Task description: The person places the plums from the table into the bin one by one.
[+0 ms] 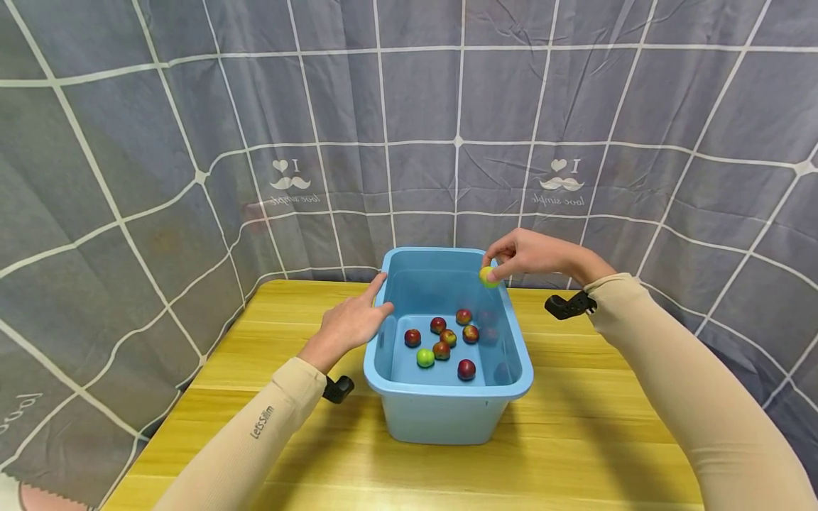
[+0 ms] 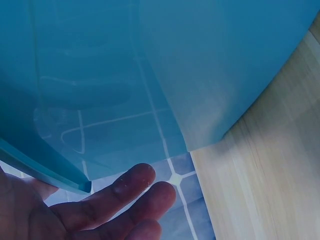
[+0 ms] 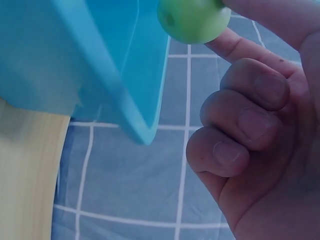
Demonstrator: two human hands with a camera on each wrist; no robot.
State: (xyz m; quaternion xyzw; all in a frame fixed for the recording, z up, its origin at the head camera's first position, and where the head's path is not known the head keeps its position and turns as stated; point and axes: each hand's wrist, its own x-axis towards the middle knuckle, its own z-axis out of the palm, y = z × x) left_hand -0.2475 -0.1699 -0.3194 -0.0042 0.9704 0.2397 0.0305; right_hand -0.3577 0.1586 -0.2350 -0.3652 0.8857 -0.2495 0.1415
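Observation:
My right hand is over the right far corner of a blue plastic bin. Its thumb and index finger pinch a small green apple; the other fingers curl toward the palm. At the bin's left rim, my left hand rests with index finger and thumb spread and fairly straight. From the left wrist, its fingers show extended beside the bin's outer wall, just under the rim. On the bin floor lie several small red apples, one dark red apple nearest the front, and a green apple.
The bin stands on a yellow wood-grain table. Behind and to the left hangs a grey curtain with white grid lines, close to the table's far edge. Each wrist wears a black strap device.

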